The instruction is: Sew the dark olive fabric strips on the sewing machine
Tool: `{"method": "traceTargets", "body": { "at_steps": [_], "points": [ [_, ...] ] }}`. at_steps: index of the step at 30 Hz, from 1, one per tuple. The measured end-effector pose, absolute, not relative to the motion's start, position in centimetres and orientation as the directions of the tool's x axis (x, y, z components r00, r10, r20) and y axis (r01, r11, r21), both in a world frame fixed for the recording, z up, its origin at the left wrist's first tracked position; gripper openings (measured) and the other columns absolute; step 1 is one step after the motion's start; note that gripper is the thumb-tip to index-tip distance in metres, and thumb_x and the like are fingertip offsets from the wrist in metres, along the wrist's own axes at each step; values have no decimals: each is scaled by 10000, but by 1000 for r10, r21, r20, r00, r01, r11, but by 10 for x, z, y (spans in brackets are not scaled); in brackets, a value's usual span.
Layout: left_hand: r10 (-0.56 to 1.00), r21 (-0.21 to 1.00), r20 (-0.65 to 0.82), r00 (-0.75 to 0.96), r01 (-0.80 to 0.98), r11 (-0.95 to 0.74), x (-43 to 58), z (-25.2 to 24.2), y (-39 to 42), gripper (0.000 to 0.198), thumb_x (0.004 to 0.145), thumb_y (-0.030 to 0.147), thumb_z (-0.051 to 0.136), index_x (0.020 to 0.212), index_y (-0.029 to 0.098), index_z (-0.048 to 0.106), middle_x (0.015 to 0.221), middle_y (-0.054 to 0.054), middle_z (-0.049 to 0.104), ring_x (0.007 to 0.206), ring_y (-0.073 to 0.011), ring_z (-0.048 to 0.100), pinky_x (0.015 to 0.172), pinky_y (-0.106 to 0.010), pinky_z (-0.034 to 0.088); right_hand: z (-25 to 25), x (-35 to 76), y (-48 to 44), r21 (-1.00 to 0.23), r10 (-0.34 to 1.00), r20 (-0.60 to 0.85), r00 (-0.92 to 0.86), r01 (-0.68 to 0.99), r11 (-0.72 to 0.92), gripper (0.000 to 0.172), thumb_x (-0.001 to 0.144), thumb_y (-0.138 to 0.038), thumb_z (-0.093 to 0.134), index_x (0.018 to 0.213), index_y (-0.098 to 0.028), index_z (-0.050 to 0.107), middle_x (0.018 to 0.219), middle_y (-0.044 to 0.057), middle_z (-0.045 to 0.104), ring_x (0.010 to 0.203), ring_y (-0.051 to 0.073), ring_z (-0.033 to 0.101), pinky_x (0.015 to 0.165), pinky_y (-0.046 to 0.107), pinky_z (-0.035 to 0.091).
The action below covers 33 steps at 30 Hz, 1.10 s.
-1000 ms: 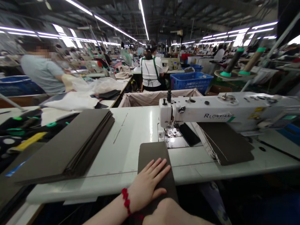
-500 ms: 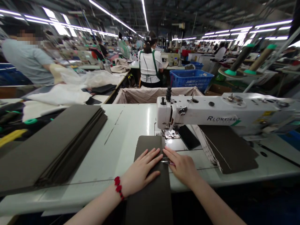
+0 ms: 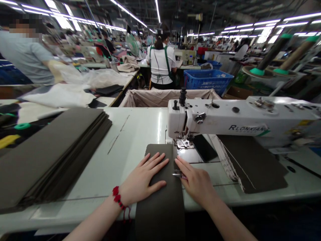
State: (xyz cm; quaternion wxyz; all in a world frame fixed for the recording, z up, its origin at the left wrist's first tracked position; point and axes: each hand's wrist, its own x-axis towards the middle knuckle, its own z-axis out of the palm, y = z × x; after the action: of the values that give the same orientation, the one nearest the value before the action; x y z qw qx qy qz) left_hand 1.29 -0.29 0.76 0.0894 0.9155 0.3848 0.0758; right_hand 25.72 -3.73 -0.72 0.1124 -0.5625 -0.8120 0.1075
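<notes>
One white work table (image 3: 140, 127) fills the view, and on it stands one white sewing machine (image 3: 238, 120). At the left side of the table we see one tall stack of dark sheets (image 3: 50, 154), and one smaller pile of dark pieces (image 3: 250, 164) lies under the arm of the machine. One long dark strip (image 3: 160, 201) lies in front of us. Its far end is just beside the presser foot (image 3: 184, 144) and its near end hangs over the table edge.

We count two hands on it. Our left hand (image 3: 141, 179) lies flat on the strip with fingers spread, grasping nothing; one red bead bracelet (image 3: 116, 195) is on its wrist. Our right hand (image 3: 197, 182) rests at the right edge of the strip. One small metal tool (image 3: 176, 174) shows under its fingers, and we cannot tell if they grip it.
</notes>
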Motion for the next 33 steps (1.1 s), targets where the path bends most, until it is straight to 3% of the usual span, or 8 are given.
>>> {"method": "traceTargets", "body": {
  "at_steps": [12,21,33],
  "points": [
    [728,244,52,684,698,-673,14,12,-2,682,937,553,445,1524,329,179,1569,-2,231,1434,-260,239,1181,-458,169,-5,257,-38,-304,938,51,-342,890,341,587,917,-214,432,1482,-304,302,1540,-23,305,1038,177,635,856,328,507],
    [743,259,60,667,708,-657,13,11,-1,659,932,551,458,1512,356,212,1558,-9,263,1438,-305,210,1163,-571,33,-5,257,-37,-303,941,32,-337,894,331,590,903,-211,436,1479,-277,325,1541,8,305,1021,190,638,878,333,503],
    [746,273,47,664,710,-649,12,13,-1,649,938,546,447,1512,348,219,1563,-16,252,1439,-302,206,1164,-557,61,-7,257,-38,-274,942,33,-334,903,330,564,922,-237,434,1474,-286,333,1544,17,305,972,189,651,819,334,514]
  ]
}}
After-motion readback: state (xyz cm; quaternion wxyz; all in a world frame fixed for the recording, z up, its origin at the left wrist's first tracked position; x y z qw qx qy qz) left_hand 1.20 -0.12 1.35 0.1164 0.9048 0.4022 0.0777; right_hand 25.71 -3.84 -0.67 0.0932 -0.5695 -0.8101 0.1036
